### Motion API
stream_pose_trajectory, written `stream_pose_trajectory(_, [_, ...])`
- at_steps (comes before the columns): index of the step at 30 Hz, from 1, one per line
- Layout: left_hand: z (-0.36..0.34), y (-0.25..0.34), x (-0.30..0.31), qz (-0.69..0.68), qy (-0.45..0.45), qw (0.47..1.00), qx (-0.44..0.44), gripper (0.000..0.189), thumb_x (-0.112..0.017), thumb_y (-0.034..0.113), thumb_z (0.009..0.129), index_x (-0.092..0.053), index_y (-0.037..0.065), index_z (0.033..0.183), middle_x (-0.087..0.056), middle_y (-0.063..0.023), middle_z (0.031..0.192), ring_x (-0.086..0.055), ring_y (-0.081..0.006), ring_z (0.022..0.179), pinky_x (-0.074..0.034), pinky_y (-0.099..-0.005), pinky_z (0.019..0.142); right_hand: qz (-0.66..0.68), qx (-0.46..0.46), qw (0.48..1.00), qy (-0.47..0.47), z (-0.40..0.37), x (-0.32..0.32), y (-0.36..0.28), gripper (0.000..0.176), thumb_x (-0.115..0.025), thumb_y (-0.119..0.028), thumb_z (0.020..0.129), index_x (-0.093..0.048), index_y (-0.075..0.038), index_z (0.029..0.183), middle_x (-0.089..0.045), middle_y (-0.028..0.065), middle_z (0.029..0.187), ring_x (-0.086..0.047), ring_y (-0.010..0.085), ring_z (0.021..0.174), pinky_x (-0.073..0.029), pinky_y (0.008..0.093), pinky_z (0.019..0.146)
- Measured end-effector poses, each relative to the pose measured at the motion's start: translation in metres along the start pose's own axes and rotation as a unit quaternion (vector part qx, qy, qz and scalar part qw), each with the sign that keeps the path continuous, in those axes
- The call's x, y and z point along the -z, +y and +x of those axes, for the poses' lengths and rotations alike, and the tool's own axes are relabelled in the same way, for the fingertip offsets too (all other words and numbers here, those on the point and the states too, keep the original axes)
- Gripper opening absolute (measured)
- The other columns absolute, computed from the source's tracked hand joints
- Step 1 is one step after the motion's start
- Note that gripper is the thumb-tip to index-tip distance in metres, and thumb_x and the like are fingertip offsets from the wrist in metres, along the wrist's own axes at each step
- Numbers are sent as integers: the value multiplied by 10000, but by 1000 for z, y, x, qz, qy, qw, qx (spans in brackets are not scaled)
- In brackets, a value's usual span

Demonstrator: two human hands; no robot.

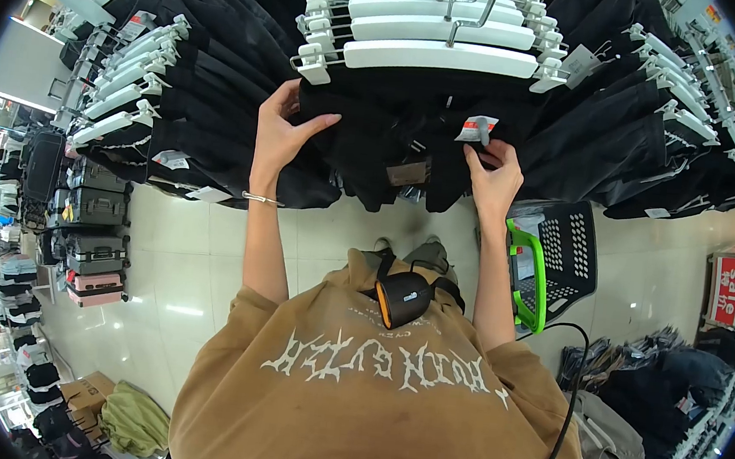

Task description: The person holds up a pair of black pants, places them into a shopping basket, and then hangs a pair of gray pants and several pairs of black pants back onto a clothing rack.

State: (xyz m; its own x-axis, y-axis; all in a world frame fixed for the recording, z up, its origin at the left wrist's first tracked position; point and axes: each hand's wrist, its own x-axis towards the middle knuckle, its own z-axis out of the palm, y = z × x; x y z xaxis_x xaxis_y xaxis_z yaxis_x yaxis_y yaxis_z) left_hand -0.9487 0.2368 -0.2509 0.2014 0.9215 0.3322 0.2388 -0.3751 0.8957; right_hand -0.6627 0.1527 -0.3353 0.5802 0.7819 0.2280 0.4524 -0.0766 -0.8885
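Black pants (pixel 353 144) hang from the front white clip hanger (pixel 441 58), with a red-and-white tag (pixel 474 129) near the waist and a brownish label (pixel 408 173) lower down. At their left edge, my left hand (pixel 277 137) has its thumb stretched over the front and its other fingers curled around the side, partly hidden. My right hand (pixel 494 175) pinches the cloth on the right, just below the red-and-white tag. How long the pant legs are cannot be judged from above.
More black garments on white hangers line the left rack (pixel 213 82) and right rack (pixel 598 137). A black basket with a green handle (pixel 540 277) stands on the floor by my right arm. Suitcases (pixel 99 212) stand at left; a red sale sign (pixel 727 291) is far right.
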Motion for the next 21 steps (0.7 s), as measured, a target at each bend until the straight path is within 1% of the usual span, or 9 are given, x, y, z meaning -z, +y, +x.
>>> stream_pose_trajectory(8, [-3,-36,-8,64,43,997,-14,464,-844,137,662,-605,-49,1014,-664,-85,907,-622,-136,846,-483,-270,817,4,-14,1000,-1,-5,18,-18,399,-764,-169,750,-598,42,1045,-681,183,964,-689,211,719,-525,310,643])
stream_pose_trajectory(9, [-5,-9,-15,-10,34,999,7,493,-847,139,661,-592,-49,1039,-660,-99,926,-619,-146,870,-488,-279,823,11,-11,1000,1,-5,21,-20,389,-762,-158,750,-598,40,1043,-682,175,950,-687,200,719,-523,303,637])
stream_pose_trajectory(12, [-9,-7,-23,3,74,997,-16,544,-852,143,657,-569,-45,1082,-657,-98,955,-618,-156,887,-497,-280,820,41,13,999,22,-7,27,-24,329,-746,-105,754,-608,24,1024,-680,126,870,-660,155,679,-509,268,612])
stream_pose_trajectory(13, [-10,-14,-23,-10,62,998,-8,639,-854,139,655,-517,-29,1171,-621,-123,1083,-601,-178,959,-486,-299,863,49,36,998,26,-6,31,-20,298,-735,-83,757,-614,19,1010,-670,105,834,-639,137,658,-499,253,597])
stream_pose_trajectory(14, [-11,-16,-23,-11,62,998,-10,639,-854,139,655,-517,-29,1171,-621,-123,1083,-601,-178,959,-486,-299,863,57,60,996,30,-4,35,-18,269,-725,-60,761,-619,13,997,-660,84,799,-618,119,637,-488,238,583])
stream_pose_trajectory(17, [-21,-15,-23,46,219,966,-133,726,-828,92,678,-428,9,1277,-526,-145,1200,-549,-215,1062,-439,-340,948,75,112,991,14,5,54,-27,231,-692,-19,778,-629,-1,999,-623,45,719,-567,87,586,-460,221,550])
stream_pose_trajectory(18, [-24,-17,-19,70,254,950,-165,636,-803,63,695,-470,4,1233,-553,-123,1102,-558,-198,1009,-453,-315,892,72,128,989,-7,10,61,-32,231,-684,-10,783,-630,-6,1008,-614,38,700,-558,80,572,-452,219,542])
stream_pose_trajectory(20, [-35,-22,-2,128,203,956,-167,609,-746,-3,751,-430,2,1271,-573,-108,1036,-561,-163,950,-429,-273,843,44,156,986,-34,21,74,-40,247,-673,1,795,-635,-22,1038,-584,17,648,-520,65,522,-410,216,511])
stream_pose_trajectory(21, [-34,-12,-2,96,197,959,-177,433,-722,-20,770,-539,8,1162,-591,-42,799,-556,-101,729,-437,-228,698,32,168,984,-51,26,79,-46,256,-674,-8,800,-638,-30,1052,-575,26,622,-521,79,505,-408,226,504])
